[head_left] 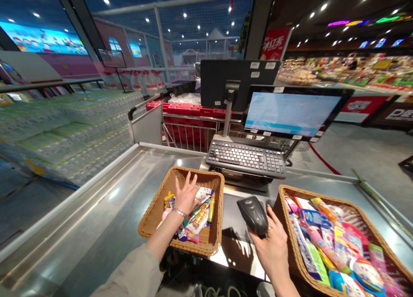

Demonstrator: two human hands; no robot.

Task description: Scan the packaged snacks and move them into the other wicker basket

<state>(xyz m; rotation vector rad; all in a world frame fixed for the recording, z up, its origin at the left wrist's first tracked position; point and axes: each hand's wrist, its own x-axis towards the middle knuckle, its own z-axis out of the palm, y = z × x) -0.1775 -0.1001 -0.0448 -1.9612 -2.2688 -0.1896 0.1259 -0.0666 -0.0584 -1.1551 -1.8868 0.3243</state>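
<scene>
My left hand (185, 198) reaches into the left wicker basket (151, 215), fingers spread above a small pile of packaged goods. A white round item (200, 194) lies by its fingertips; whether they touch it I cannot tell. Near that hand are a yellow tube-like pack (211, 207), an orange-labelled pack (200, 215) and a pink wrapper (192, 237). My right hand (270, 241) is wrapped round a black barcode scanner (253, 214), held over the counter between the two baskets, with its head toward the left basket.
A fuller wicker basket (292, 245) of colourful packets and toys stands at right. Behind the scanner are a keyboard (247, 157) and a lit monitor (292, 112). The metal counter (106, 202) has a raised edge. Beyond it stand a trolley (146, 120) and stacked bottles (64, 129).
</scene>
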